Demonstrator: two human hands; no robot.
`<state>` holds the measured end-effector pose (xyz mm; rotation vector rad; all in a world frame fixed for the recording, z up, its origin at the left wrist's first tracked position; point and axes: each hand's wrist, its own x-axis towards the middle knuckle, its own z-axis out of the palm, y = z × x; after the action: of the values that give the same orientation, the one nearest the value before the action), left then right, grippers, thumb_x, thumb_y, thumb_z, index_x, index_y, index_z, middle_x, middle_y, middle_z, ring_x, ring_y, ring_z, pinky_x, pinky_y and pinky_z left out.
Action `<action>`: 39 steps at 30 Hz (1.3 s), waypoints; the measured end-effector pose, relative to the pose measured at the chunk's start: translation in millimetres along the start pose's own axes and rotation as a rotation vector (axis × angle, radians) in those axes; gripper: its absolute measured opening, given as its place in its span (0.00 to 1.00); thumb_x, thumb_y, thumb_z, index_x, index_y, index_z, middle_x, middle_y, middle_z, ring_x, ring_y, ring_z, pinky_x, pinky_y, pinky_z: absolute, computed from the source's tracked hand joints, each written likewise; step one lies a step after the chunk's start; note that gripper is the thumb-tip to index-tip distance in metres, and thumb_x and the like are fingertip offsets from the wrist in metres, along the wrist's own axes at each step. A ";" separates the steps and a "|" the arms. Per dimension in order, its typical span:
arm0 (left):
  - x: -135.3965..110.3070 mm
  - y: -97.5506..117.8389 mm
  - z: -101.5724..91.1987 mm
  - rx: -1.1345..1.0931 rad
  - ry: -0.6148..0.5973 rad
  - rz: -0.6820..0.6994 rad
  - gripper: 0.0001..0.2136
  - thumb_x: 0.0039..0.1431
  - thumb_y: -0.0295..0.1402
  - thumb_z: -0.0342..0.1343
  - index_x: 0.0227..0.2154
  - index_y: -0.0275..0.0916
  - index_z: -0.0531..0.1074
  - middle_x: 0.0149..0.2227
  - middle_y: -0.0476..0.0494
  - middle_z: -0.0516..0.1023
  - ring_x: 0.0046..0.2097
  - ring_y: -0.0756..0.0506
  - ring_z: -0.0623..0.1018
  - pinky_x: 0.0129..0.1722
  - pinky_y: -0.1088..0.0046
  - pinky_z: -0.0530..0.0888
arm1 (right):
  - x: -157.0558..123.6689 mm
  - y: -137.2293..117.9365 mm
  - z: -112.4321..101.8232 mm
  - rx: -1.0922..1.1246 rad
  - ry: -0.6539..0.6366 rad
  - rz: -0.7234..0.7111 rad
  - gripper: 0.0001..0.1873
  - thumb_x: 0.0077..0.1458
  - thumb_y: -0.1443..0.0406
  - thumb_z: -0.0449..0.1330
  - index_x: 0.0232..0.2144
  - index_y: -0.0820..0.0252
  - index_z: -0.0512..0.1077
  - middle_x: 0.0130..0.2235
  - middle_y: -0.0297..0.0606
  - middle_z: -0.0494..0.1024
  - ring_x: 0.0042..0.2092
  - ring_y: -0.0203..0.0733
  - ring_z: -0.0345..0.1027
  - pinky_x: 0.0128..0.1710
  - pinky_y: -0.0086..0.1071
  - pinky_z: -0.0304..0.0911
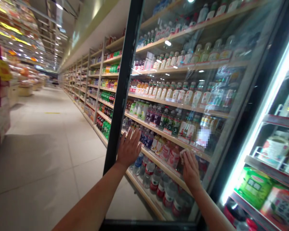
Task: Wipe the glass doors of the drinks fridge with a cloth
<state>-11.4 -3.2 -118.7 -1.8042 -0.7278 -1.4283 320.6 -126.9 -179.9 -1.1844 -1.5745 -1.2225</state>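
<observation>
Head view: the left hand [128, 149], fingers extended and slightly apart, lies against the glass door [231, 134] beside its black left frame [125, 86]. To the right, the right hand [192, 170] grips a pale cloth [182, 155] under its fingers, at the glass. Shelved beverage bottles [170, 93] show through the door; lit refrigerator shelves [271, 173] stand near right.

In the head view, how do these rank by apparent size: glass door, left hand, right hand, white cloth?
1. Glass door
2. Left hand and right hand, too alike to rank
3. White cloth, partly hidden
</observation>
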 end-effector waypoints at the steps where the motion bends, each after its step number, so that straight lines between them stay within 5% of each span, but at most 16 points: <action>1: 0.0 0.0 0.0 -0.005 0.003 0.001 0.29 0.71 0.33 0.51 0.71 0.32 0.53 0.67 0.34 0.63 0.73 0.38 0.49 0.73 0.54 0.47 | 2.1 3.9 -1.5 0.001 0.000 -0.005 0.36 0.65 0.75 0.47 0.72 0.50 0.51 0.67 0.43 0.65 0.71 0.50 0.52 0.68 0.57 0.58; 7: -0.7 -0.2 0.7 -0.031 0.012 0.002 0.33 0.70 0.33 0.51 0.73 0.35 0.45 0.68 0.35 0.63 0.73 0.36 0.53 0.72 0.51 0.50 | 17.8 9.3 -2.2 -0.062 0.217 0.290 0.35 0.65 0.73 0.44 0.73 0.56 0.47 0.71 0.48 0.57 0.73 0.54 0.46 0.68 0.65 0.51; 13: -0.9 -2.4 3.2 -0.044 0.026 0.018 0.36 0.70 0.33 0.52 0.73 0.36 0.40 0.68 0.35 0.63 0.73 0.36 0.52 0.71 0.51 0.50 | -6.3 -31.0 8.1 0.001 -0.074 -0.036 0.38 0.64 0.77 0.45 0.72 0.52 0.50 0.67 0.42 0.65 0.73 0.47 0.46 0.71 0.52 0.54; 19: -1.8 -3.6 6.3 -0.033 0.027 0.018 0.35 0.69 0.33 0.53 0.73 0.36 0.42 0.69 0.35 0.61 0.73 0.38 0.49 0.72 0.53 0.48 | 20.7 -32.7 13.8 -0.004 0.115 0.076 0.37 0.64 0.78 0.46 0.72 0.52 0.51 0.68 0.44 0.65 0.73 0.49 0.47 0.69 0.56 0.56; 25: -1.1 -3.4 6.1 -0.033 0.033 0.019 0.36 0.68 0.32 0.54 0.73 0.36 0.43 0.68 0.34 0.62 0.73 0.38 0.49 0.72 0.53 0.48 | 17.0 -58.7 16.5 0.046 -0.142 -0.204 0.35 0.66 0.76 0.46 0.71 0.53 0.52 0.64 0.38 0.70 0.73 0.42 0.46 0.72 0.46 0.50; 31: -1.5 -4.0 6.9 -0.029 0.028 0.024 0.36 0.68 0.31 0.54 0.73 0.35 0.42 0.68 0.33 0.62 0.73 0.37 0.51 0.72 0.51 0.50 | 35.9 -72.3 26.1 0.040 0.024 -0.034 0.36 0.65 0.77 0.47 0.72 0.56 0.51 0.67 0.42 0.66 0.74 0.45 0.42 0.72 0.50 0.48; 36: -1.2 -3.7 6.7 -0.032 0.031 0.028 0.36 0.68 0.31 0.54 0.73 0.36 0.42 0.68 0.33 0.61 0.73 0.36 0.52 0.71 0.51 0.51 | 26.4 -97.1 29.4 0.096 -0.150 -0.288 0.31 0.65 0.76 0.45 0.67 0.57 0.62 0.64 0.31 0.71 0.74 0.38 0.42 0.75 0.41 0.38; 39: -1.0 -4.2 6.9 -0.035 0.031 0.028 0.36 0.68 0.32 0.54 0.73 0.37 0.42 0.68 0.34 0.61 0.73 0.36 0.52 0.71 0.51 0.51 | 39.6 -95.0 29.5 0.091 -0.142 -0.266 0.30 0.65 0.75 0.47 0.66 0.54 0.64 0.64 0.33 0.71 0.73 0.38 0.45 0.74 0.42 0.42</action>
<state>-11.0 4.9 -119.8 -1.8078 -0.6628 -1.4566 217.6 -99.3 -170.2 -1.0472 -1.9217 -1.2389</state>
